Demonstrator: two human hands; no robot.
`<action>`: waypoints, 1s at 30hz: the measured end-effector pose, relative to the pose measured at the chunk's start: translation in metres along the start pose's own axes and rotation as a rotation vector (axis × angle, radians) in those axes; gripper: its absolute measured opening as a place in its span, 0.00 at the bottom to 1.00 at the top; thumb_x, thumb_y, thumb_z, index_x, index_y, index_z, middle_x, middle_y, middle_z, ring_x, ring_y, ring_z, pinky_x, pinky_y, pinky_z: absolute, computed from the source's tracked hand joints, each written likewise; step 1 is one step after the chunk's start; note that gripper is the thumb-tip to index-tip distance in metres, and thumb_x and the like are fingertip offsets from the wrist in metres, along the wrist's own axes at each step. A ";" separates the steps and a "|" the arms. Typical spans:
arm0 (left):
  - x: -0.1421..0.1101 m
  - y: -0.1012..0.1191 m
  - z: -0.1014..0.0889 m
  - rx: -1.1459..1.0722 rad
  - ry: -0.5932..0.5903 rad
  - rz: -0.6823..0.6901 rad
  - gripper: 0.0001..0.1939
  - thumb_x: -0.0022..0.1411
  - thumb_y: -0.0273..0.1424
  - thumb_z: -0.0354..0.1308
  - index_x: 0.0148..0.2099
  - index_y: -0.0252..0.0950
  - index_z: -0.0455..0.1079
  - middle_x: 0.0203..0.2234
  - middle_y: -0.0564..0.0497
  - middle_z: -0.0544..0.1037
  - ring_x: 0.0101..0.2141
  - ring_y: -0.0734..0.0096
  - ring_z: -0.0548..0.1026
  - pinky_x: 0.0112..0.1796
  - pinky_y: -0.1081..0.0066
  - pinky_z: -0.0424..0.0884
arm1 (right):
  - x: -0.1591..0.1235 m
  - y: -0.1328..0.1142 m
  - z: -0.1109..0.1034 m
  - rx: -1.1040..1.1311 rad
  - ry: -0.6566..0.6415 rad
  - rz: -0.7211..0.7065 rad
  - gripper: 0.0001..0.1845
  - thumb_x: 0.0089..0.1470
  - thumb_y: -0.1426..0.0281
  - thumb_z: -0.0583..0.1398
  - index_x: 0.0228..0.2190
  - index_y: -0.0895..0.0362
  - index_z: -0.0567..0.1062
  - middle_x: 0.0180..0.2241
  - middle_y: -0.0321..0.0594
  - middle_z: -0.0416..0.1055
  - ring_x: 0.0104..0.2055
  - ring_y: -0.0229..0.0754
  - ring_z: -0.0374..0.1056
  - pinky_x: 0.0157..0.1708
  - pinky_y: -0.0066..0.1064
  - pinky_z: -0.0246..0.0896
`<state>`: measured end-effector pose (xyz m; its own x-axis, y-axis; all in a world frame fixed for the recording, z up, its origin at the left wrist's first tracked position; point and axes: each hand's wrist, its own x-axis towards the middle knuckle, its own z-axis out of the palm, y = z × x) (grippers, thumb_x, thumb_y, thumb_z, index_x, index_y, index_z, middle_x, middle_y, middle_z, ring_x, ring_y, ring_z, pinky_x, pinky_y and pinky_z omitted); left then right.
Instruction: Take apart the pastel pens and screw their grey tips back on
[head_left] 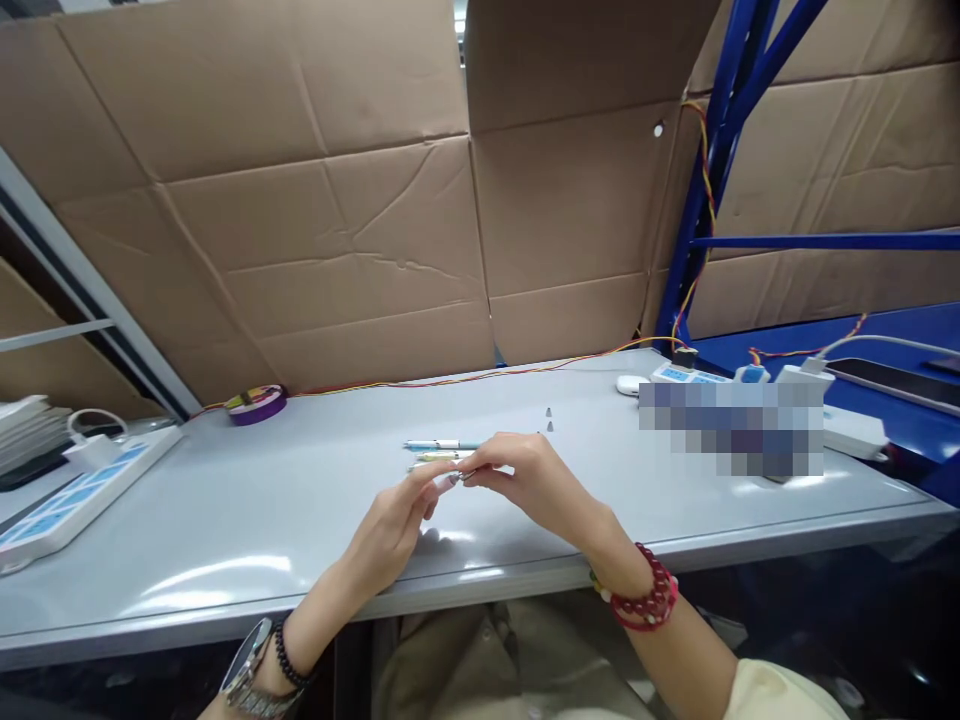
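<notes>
My left hand (394, 525) and my right hand (529, 470) meet fingertip to fingertip above the front of the table. Between them is a small metallic piece (460, 477), pinched by my right thumb and forefinger; its kind is too small to tell. My left fingers are closed close against it, and what they grip is mostly hidden. Just beyond my fingers lie several pens, among them a white and blue pen (442, 444), partly covered by my right hand. Farther back stand two small grey cone-shaped tips (550, 427).
A roll of purple tape (256, 405) lies at the back left. Power strips stand at the left (90, 495) and back right (686, 374). A red and yellow wire (420, 383) runs along the table's rear edge, before a cardboard wall (360, 230). A blurred patch hides things at right.
</notes>
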<state>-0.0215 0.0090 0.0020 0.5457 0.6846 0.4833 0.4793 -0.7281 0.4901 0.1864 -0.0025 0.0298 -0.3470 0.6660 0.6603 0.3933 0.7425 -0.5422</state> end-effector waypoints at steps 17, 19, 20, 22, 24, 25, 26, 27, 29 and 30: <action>0.001 -0.003 -0.002 0.076 0.001 0.136 0.16 0.68 0.28 0.36 0.51 0.40 0.62 0.36 0.51 0.76 0.28 0.75 0.69 0.32 0.75 0.68 | -0.003 -0.013 -0.032 -0.031 0.118 0.276 0.18 0.58 0.62 0.53 0.24 0.59 0.73 0.23 0.35 0.71 0.28 0.36 0.64 0.28 0.25 0.56; 0.004 0.000 -0.002 0.159 -0.106 0.074 0.16 0.68 0.29 0.37 0.51 0.41 0.63 0.38 0.51 0.75 0.33 0.72 0.71 0.36 0.72 0.69 | -0.008 -0.011 -0.054 -0.142 0.171 0.335 0.15 0.57 0.62 0.53 0.27 0.58 0.73 0.27 0.36 0.72 0.31 0.38 0.66 0.31 0.26 0.57; 0.006 0.001 -0.002 0.216 -0.170 0.042 0.16 0.68 0.29 0.38 0.50 0.42 0.65 0.39 0.51 0.75 0.35 0.70 0.72 0.38 0.71 0.69 | -0.011 -0.010 -0.065 -0.212 0.154 0.375 0.14 0.57 0.63 0.53 0.28 0.57 0.73 0.27 0.37 0.73 0.30 0.38 0.66 0.30 0.27 0.57; 0.011 0.005 -0.001 0.316 -0.269 0.002 0.15 0.68 0.30 0.40 0.49 0.43 0.66 0.39 0.51 0.74 0.39 0.66 0.71 0.41 0.68 0.68 | -0.018 -0.003 -0.082 -0.348 0.052 0.490 0.11 0.55 0.67 0.54 0.27 0.57 0.73 0.26 0.37 0.72 0.28 0.39 0.65 0.27 0.27 0.56; 0.015 0.008 0.000 0.367 -0.306 -0.011 0.15 0.67 0.31 0.41 0.49 0.44 0.66 0.38 0.50 0.73 0.41 0.65 0.70 0.42 0.66 0.67 | -0.021 0.007 -0.088 -0.444 -0.072 0.594 0.09 0.53 0.72 0.53 0.26 0.57 0.72 0.26 0.37 0.72 0.27 0.38 0.65 0.26 0.26 0.54; 0.017 0.009 0.002 0.376 -0.308 -0.013 0.15 0.67 0.31 0.41 0.50 0.44 0.66 0.38 0.50 0.73 0.42 0.64 0.69 0.43 0.65 0.67 | -0.022 0.013 -0.088 -0.483 -0.132 0.640 0.09 0.51 0.75 0.53 0.26 0.58 0.72 0.27 0.38 0.72 0.28 0.37 0.65 0.26 0.26 0.54; 0.020 0.009 0.003 0.382 -0.309 -0.013 0.16 0.67 0.30 0.41 0.51 0.45 0.65 0.39 0.50 0.72 0.43 0.64 0.68 0.44 0.65 0.67 | -0.022 0.019 -0.085 -0.518 -0.189 0.682 0.09 0.49 0.77 0.53 0.27 0.59 0.73 0.28 0.39 0.72 0.29 0.37 0.65 0.26 0.25 0.53; 0.022 0.010 0.005 0.387 -0.314 -0.014 0.16 0.67 0.29 0.42 0.52 0.47 0.65 0.40 0.51 0.72 0.44 0.64 0.68 0.45 0.64 0.66 | -0.021 0.025 -0.081 -0.555 -0.243 0.727 0.11 0.47 0.80 0.52 0.28 0.60 0.73 0.28 0.40 0.72 0.29 0.37 0.65 0.27 0.25 0.53; 0.029 0.011 0.009 0.395 -0.313 -0.019 0.18 0.66 0.27 0.42 0.52 0.49 0.64 0.42 0.51 0.70 0.45 0.65 0.68 0.45 0.64 0.67 | -0.019 0.033 -0.071 -0.586 -0.297 0.771 0.13 0.44 0.84 0.52 0.27 0.61 0.74 0.28 0.42 0.71 0.28 0.37 0.64 0.26 0.24 0.52; 0.031 0.013 0.010 0.402 -0.295 -0.017 0.17 0.66 0.27 0.42 0.52 0.49 0.64 0.44 0.51 0.69 0.45 0.64 0.68 0.45 0.64 0.67 | -0.018 0.035 -0.066 -0.599 -0.305 0.777 0.14 0.43 0.85 0.52 0.28 0.62 0.74 0.28 0.44 0.71 0.29 0.37 0.65 0.26 0.25 0.52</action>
<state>0.0089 0.0205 0.0161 0.6791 0.6992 0.2234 0.6851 -0.7131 0.1491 0.2627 0.0067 0.0326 0.0160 0.9994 0.0319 0.9329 -0.0034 -0.3602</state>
